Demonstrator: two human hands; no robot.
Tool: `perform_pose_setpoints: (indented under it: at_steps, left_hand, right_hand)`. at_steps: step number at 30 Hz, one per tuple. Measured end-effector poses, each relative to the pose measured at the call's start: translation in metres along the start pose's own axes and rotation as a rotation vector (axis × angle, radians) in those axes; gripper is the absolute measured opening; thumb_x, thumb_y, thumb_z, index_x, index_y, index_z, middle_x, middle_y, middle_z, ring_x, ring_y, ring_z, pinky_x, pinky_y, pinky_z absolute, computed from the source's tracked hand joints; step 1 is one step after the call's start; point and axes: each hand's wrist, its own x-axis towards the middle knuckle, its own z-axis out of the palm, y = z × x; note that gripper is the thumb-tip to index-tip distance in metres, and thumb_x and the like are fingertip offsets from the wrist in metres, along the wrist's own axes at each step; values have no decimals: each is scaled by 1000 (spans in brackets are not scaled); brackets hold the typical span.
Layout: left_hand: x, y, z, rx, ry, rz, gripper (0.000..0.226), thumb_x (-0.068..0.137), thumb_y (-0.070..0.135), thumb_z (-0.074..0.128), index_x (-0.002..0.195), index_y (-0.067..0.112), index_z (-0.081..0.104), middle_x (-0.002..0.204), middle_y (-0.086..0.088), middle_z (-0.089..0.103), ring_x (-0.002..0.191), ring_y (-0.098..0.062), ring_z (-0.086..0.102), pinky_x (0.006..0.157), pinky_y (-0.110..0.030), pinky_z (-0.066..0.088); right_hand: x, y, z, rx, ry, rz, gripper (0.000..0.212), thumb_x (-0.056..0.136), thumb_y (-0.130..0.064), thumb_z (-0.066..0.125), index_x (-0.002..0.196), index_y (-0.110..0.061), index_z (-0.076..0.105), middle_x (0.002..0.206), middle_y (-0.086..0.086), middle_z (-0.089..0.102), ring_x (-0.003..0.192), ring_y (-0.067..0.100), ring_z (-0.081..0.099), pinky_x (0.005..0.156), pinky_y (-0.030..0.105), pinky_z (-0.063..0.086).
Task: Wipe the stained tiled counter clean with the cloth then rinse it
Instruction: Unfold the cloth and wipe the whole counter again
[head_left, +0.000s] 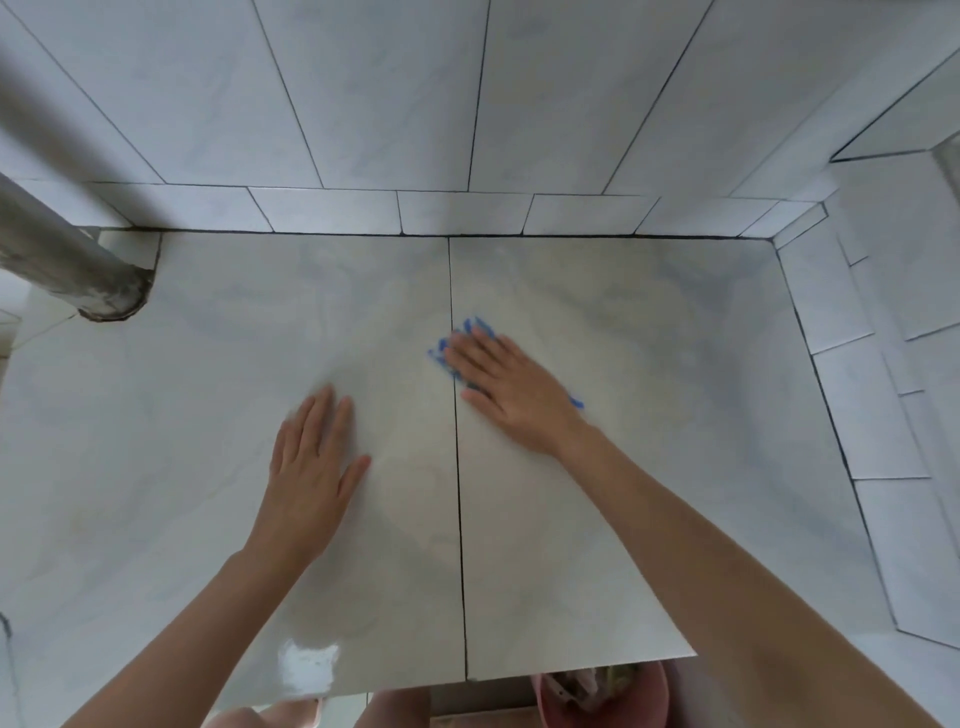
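Pink bucket (602, 696) below the counter (623, 519) edge, partly hidden. White glare patch near that edge, left of the dark grout seam (460, 519). Left hand (311, 467) flat on the counter left of the seam, fingers together, thumb out, holding nothing. Right hand (498, 387) spread flat right of the seam, fingertips reaching it, pressing the blue cloth (462, 338) onto the tile; cloth mostly covered, edges showing past fingertips and wrist. Grey pipe (67, 260) far left of the seam, meeting the counter by the wall (363, 104).
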Motion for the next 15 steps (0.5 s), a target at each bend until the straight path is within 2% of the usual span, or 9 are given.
perform_pose_setpoints:
  at_steps: [3, 6, 10, 12, 15]
  left_hand:
    - [5, 5, 0, -16, -5, -12, 66, 91, 50, 23, 145, 12, 25, 152, -13, 23, 140, -22, 12, 112, -30, 0]
    - [11, 11, 0, -12, 9, 17, 67, 94, 54, 15, 144, 11, 27, 151, -14, 25, 139, -22, 13, 112, -29, 2]
    - [18, 19, 2, -36, 27, 23, 70, 93, 56, 12, 144, 11, 28, 151, -14, 24, 139, -24, 14, 111, -32, 6]
    - [21, 19, 2, -37, 32, 24, 71, 93, 57, 11, 144, 10, 30, 150, -15, 25, 138, -25, 15, 111, -32, 7]
    - [22, 19, 0, -24, 26, 32, 71, 94, 56, 12, 143, 9, 30, 150, -16, 26, 137, -24, 14, 111, -31, 7]
  right_hand:
    - [-26, 54, -11, -30, 44, 270, 58, 96, -39, 14, 148, -14, 24, 154, 6, 25, 144, 23, 13, 114, 36, 13]
    - [-54, 103, -23, -50, 99, 596, 60, 96, -37, 11, 147, -8, 24, 153, 12, 28, 143, 32, 18, 112, 43, 23]
    - [-44, 123, -31, 25, 160, 898, 55, 101, -32, 16, 150, -10, 5, 159, 7, 6, 146, 23, -2, 118, 37, 1]
    - [-25, 122, -32, 58, 201, 969, 56, 102, -33, 18, 150, -11, 3, 159, 6, 3, 146, 22, -4, 118, 35, -3]
    - [10, 112, -32, 36, 185, 900, 56, 102, -32, 18, 150, -9, 2, 159, 9, 1, 146, 24, -4, 118, 36, -3]
